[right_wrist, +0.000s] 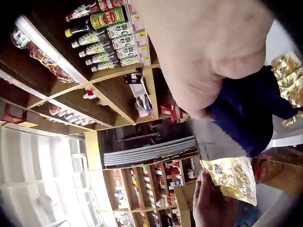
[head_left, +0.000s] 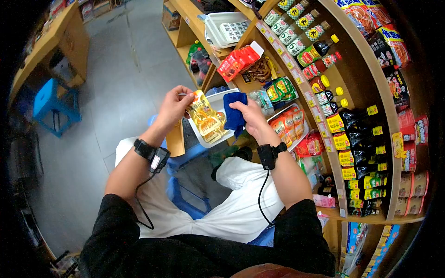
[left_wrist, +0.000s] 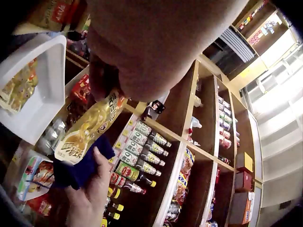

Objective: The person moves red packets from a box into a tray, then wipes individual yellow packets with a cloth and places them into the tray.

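Note:
The left hand [head_left: 175, 107] pinches a gold snack packet [head_left: 204, 116] by its upper edge, above a white tray [head_left: 218, 98]. A dark blue cloth [head_left: 235, 111] is held in the right hand [head_left: 252, 118], thumb on top, just beside the packet. In the left wrist view the cloth [left_wrist: 83, 165] lies close against the lower end of the packet [left_wrist: 90, 127]. More gold packets [right_wrist: 289, 85] lie in the tray, seen in the right wrist view.
Blue stools stand under the tray and at the left [head_left: 55, 106]. Shelves at the right hold sauce bottles [head_left: 357, 139]. Red packets [head_left: 238, 60] and a tray of orange packets [head_left: 287, 125] sit beside the white tray. A brown carton piece [head_left: 175, 140] is near the left forearm.

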Motion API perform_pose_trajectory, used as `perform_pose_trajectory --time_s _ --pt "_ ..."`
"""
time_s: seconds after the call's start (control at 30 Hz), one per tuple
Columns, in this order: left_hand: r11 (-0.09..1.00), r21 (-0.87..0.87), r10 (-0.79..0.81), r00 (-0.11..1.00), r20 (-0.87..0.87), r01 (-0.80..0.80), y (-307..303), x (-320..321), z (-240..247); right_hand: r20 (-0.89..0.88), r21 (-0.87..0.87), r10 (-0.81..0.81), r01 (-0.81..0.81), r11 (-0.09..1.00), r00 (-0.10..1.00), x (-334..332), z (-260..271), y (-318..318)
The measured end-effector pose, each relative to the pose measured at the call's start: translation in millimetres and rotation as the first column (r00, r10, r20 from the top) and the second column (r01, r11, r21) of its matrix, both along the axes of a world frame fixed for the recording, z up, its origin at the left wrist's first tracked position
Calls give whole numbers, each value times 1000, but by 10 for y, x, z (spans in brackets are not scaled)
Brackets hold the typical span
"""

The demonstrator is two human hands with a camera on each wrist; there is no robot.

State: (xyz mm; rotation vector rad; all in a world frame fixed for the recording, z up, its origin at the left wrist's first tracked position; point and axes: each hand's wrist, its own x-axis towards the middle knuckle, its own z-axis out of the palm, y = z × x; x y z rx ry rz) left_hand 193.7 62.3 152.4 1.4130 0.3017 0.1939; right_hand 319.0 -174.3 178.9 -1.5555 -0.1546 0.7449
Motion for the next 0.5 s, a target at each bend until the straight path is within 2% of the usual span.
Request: perform_pose_trajectory --time_s 0.23,0.3,0.37,0.43,0.47,0.5 --pt "998 24 -55 998 37 55 -355 143 64 -25 103 68 -65 993 997 -292 215 118" --pt "1000 -8 -29 998 51 29 -421 175 57 3 140 97 -97 985 995 -297 126 104" --pt "1000 -11 -25 997 70 26 -441 212 -12 131 92 158 -171 981 979 -342 157 82" --pt "986 -166 -14 1000 -21 11 -456 190 64 113 108 144 -156 982 983 -329 166 83" --pt "987 -163 -16 1000 -21 12 -444 200 24 108 123 110 -123 985 988 -333 190 83" --pt "918 -392 -70 998 -8 61 -424 205 -14 102 138 77 -91 986 992 -334 206 85"
